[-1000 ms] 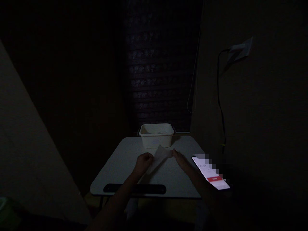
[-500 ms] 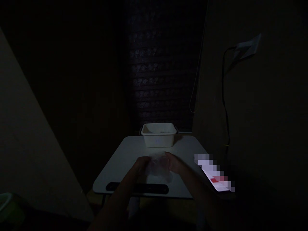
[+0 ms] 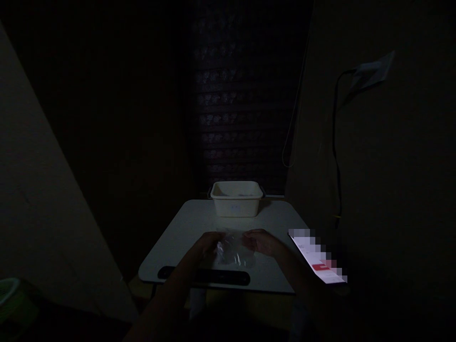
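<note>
Between my hands is a clear plastic bag (image 3: 233, 249), glossy and slightly crinkled, over the front half of a small white table (image 3: 178, 237). My left hand (image 3: 211, 241) is closed on the bag's left edge. At the right edge, my right hand (image 3: 261, 241) pinches the bag with the thumb and fingers. Whether anything lies inside the bag is too dark to tell. Beyond the hands, a white plastic basin (image 3: 235, 208) with side handles stands at the table's back edge; its contents are unclear.
A lit screen (image 3: 317, 261), partly pixelated, lies along the table's right edge. A dark slot strip (image 3: 221, 277) runs along the front edge. On the right wall a black cable (image 3: 335, 137) hangs from a socket (image 3: 375, 71). A green container (image 3: 16, 304) stands at lower left.
The bag has gone from a blurred, bunched shape to a flatter, more spread one. My right hand has shifted slightly right and down. The view has moved a little.
</note>
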The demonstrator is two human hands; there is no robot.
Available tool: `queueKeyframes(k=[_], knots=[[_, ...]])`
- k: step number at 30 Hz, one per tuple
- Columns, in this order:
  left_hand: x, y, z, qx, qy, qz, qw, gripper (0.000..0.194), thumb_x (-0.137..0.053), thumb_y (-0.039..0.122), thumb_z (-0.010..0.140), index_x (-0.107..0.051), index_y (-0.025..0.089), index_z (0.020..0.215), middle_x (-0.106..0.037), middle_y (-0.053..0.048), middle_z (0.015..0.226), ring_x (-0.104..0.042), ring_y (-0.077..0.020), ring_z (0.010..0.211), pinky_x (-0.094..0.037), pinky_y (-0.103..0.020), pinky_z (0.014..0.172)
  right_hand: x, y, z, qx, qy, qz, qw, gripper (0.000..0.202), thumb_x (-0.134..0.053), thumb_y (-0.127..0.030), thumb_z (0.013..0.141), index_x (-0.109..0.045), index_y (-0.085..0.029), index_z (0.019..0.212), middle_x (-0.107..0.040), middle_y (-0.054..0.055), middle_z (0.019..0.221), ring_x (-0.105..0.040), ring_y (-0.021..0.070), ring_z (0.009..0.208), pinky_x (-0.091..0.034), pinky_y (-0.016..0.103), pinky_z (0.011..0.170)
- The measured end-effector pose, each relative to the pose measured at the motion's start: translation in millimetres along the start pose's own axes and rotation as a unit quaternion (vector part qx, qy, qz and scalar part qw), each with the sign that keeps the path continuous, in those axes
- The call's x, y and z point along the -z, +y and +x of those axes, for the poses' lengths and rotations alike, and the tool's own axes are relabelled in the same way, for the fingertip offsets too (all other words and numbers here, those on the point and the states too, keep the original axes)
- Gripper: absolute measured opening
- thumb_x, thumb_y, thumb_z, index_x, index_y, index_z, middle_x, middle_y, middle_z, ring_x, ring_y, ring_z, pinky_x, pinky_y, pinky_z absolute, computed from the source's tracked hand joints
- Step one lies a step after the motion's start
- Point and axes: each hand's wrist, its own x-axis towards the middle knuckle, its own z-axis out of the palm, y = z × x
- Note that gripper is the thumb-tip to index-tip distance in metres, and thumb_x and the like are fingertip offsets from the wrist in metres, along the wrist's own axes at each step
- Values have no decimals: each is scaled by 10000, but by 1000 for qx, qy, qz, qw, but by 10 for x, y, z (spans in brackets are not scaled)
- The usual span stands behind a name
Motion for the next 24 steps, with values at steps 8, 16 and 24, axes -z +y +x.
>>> queueKeyframes(k=[8, 16, 24], knots=[[21, 21, -17, -21, -19, -20, 999, 168, -512, 271, 525, -551, 124, 597, -560, 5, 514, -490, -100, 489, -345, -196, 446, 54, -14, -48, -12, -28, -16, 999, 147, -538, -175, 604, -530, -129, 744, -590, 43, 718, -538, 135, 679, -389, 262, 624], [7, 54, -66, 2, -54, -22, 998, 182, -497, 203, 515, -553, 136, 674, -563, 15, 550, -475, -76, 460, -290, -158, 368, 15, -70, -73, -1, 8, -18, 1000, 109, -523, -174, 609, -527, -128, 707, -582, 16, 604, -532, 103, 576, -371, 219, 537], [32, 46, -36, 8, -64, -44, 997, 265, -494, 202, 522, -541, 136, 775, -542, 20, 533, -447, -57, 418, -265, -150, 346, -15, -75, -63, 9, -1, 6, 1000, 136, -515, -133, 600, -527, -138, 735, -561, -16, 561, -516, 79, 532, -370, 201, 534]])
